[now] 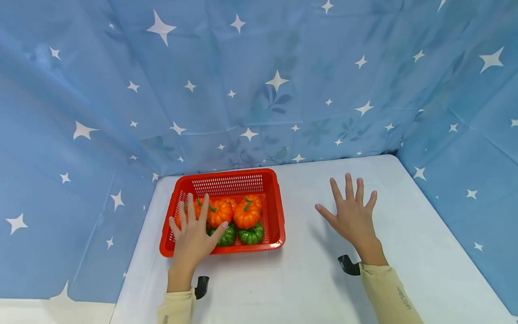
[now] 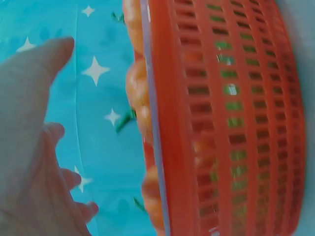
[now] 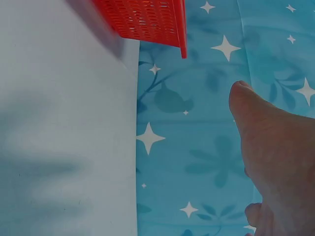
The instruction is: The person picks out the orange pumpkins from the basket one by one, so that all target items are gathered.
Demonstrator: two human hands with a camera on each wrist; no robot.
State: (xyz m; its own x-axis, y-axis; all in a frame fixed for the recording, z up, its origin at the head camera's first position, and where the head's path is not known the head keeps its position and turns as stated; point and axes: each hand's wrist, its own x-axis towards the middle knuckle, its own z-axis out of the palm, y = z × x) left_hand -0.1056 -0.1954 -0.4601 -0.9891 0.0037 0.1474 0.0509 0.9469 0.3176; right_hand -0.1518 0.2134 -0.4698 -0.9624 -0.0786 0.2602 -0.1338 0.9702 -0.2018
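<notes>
A red plastic basket (image 1: 275, 204) stands on the white table (image 1: 307, 279) at the back left. It holds orange pumpkins (image 1: 246, 215) and green pumpkins (image 1: 251, 235). My left hand (image 1: 193, 234) hovers over the basket's front left part with fingers spread and straight, holding nothing. In the left wrist view the basket's slatted wall (image 2: 236, 123) fills the right side, and the left hand (image 2: 29, 147) shows at the left. My right hand (image 1: 353, 215) is spread flat above bare table to the right of the basket. In the right wrist view the right hand (image 3: 270, 152) appears with the basket's corner (image 3: 152, 22) at the top.
Blue cloth with white stars (image 1: 259, 81) walls the table at the back and both sides. Black wrist camera mounts (image 1: 348, 264) sit at both sleeves. Bare tabletop lies in front of and right of the basket.
</notes>
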